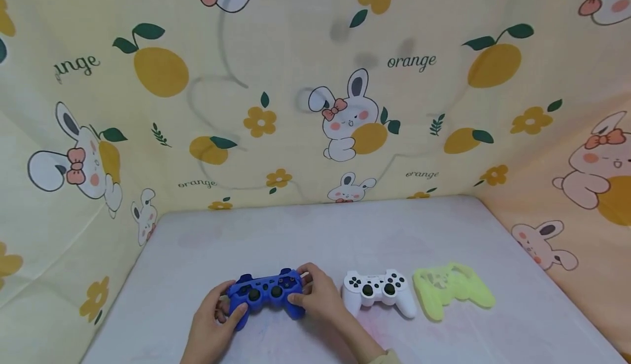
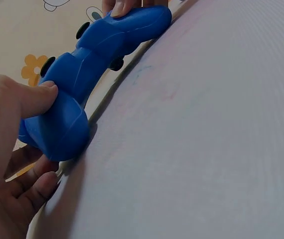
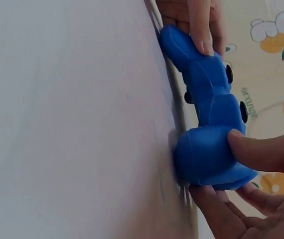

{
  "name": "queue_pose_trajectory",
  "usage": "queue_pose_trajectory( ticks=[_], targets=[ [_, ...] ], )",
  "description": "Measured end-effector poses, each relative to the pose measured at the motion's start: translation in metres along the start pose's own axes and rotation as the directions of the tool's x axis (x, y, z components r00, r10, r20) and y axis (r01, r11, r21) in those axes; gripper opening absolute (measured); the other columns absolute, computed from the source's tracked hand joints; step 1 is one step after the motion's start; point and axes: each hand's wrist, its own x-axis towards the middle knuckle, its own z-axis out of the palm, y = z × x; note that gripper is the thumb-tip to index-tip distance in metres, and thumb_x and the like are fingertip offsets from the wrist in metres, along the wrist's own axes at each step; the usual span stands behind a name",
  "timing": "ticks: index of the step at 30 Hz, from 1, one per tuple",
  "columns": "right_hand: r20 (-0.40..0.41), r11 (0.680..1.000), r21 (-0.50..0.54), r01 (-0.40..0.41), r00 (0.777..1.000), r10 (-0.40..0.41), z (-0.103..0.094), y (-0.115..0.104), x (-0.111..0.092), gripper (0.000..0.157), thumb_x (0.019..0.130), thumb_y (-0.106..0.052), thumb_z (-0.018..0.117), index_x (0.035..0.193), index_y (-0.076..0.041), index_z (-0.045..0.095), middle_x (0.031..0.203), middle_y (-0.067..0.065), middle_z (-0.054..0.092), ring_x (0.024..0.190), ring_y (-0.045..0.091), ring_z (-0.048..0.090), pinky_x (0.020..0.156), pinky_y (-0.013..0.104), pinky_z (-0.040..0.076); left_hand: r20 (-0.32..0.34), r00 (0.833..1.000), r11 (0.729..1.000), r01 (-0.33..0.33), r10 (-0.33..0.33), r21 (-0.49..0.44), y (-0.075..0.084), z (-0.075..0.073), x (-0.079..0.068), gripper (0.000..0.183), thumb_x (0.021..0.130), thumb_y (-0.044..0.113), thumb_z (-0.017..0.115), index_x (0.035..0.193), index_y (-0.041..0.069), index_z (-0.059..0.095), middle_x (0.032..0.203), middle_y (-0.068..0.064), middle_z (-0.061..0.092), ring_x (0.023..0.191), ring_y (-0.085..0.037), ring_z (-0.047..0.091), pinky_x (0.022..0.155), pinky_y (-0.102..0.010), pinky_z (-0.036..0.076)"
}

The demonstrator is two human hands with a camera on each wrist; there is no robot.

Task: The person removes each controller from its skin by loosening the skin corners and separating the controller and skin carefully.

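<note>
A blue game controller [image 1: 266, 287] with black thumbsticks is held between both hands, close over the tabletop. My left hand [image 1: 213, 317] grips its left handle, thumb on the near face and fingers curled behind. On the opposite handle, my right hand [image 1: 322, 301] grips with its thumb on top and fingers around the back edge. Both wrist views show the smooth blue underside [image 2: 89, 59] of the controller near the table, with a thumb pressed on each handle. To the right lies a white controller [image 1: 378, 284], its buttons facing up.
Beside the white controller lies a pale yellow-green controller cover [image 1: 431, 304] with cut-outs. A whitish cloth [image 1: 276, 232] covers the table. Patterned fabric [image 1: 296, 150] with rabbits and oranges rises at the back and both sides.
</note>
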Motion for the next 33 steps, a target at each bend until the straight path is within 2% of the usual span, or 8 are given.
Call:
queue_pose_trajectory(
  ticks=[4,8,12,21,28,33],
  targets=[
    [0.022,1.000,0.010,-0.020,1.000,0.020,-0.0022,-0.0029,0.0013,0.046,0.075,-0.007,0.085,0.111,-0.009,0.056,0.094,0.005,0.058,0.080,0.020,0.057,0.066,0.037,0.050,0.014,1.000,1.000,-0.002,0.002,-0.015,0.0005,-0.0013,0.0001,0.056,0.086,0.027,0.079,0.133,0.013,0.052,0.090,-0.001,0.050,0.073,-0.014,0.048,0.062,-0.024,0.042],
    [0.061,1.000,0.028,-0.008,0.998,0.006,-0.0062,-0.0034,0.0036,0.047,0.072,-0.004,0.085,0.105,-0.009,0.052,0.093,0.004,0.056,0.079,0.020,0.056,0.065,0.036,0.050,0.064,0.995,0.994,0.083,-0.078,-0.075,0.0020,-0.0046,0.0015,0.057,0.084,0.033,0.080,0.127,0.012,0.050,0.092,-0.003,0.053,0.073,-0.015,0.049,0.060,-0.024,0.041],
    [0.075,1.000,0.021,0.017,0.997,-0.018,-0.0082,-0.0003,0.0057,0.045,0.070,-0.004,0.086,0.099,-0.010,0.052,0.092,0.003,0.058,0.079,0.020,0.056,0.067,0.035,0.049,0.090,0.989,0.986,0.123,-0.113,-0.115,0.0007,-0.0069,0.0030,0.054,0.082,0.033,0.082,0.121,0.014,0.050,0.084,-0.004,0.054,0.068,-0.015,0.051,0.057,-0.024,0.043],
    [0.047,0.996,0.062,0.060,0.997,-0.063,-0.0098,0.0034,0.0066,0.041,0.067,-0.006,0.089,0.092,-0.010,0.056,0.090,0.000,0.062,0.078,0.022,0.056,0.065,0.034,0.046,0.083,0.994,0.986,0.081,-0.070,-0.143,-0.0018,-0.0083,0.0036,0.045,0.081,0.025,0.083,0.113,0.014,0.053,0.080,-0.003,0.053,0.067,-0.014,0.052,0.056,-0.024,0.044],
    [0.020,0.996,0.045,0.074,0.997,-0.075,-0.0083,0.0049,0.0067,0.039,0.066,-0.009,0.090,0.088,-0.011,0.058,0.085,-0.003,0.062,0.076,0.021,0.055,0.065,0.034,0.044,0.022,1.000,0.994,0.004,-0.002,-0.113,-0.0035,-0.0055,0.0026,0.040,0.079,0.026,0.084,0.106,0.016,0.056,0.080,0.000,0.052,0.066,-0.012,0.052,0.053,-0.024,0.043],
    [0.007,0.996,0.036,0.083,0.997,-0.083,-0.0066,0.0055,0.0062,0.036,0.066,-0.010,0.089,0.084,-0.011,0.058,0.080,-0.004,0.062,0.069,0.016,0.055,0.061,0.032,0.044,0.014,1.000,0.995,0.021,-0.020,-0.095,-0.0031,-0.0048,0.0028,0.040,0.079,0.027,0.085,0.105,0.015,0.057,0.082,0.000,0.053,0.067,-0.013,0.052,0.054,-0.025,0.043]
  ],
)
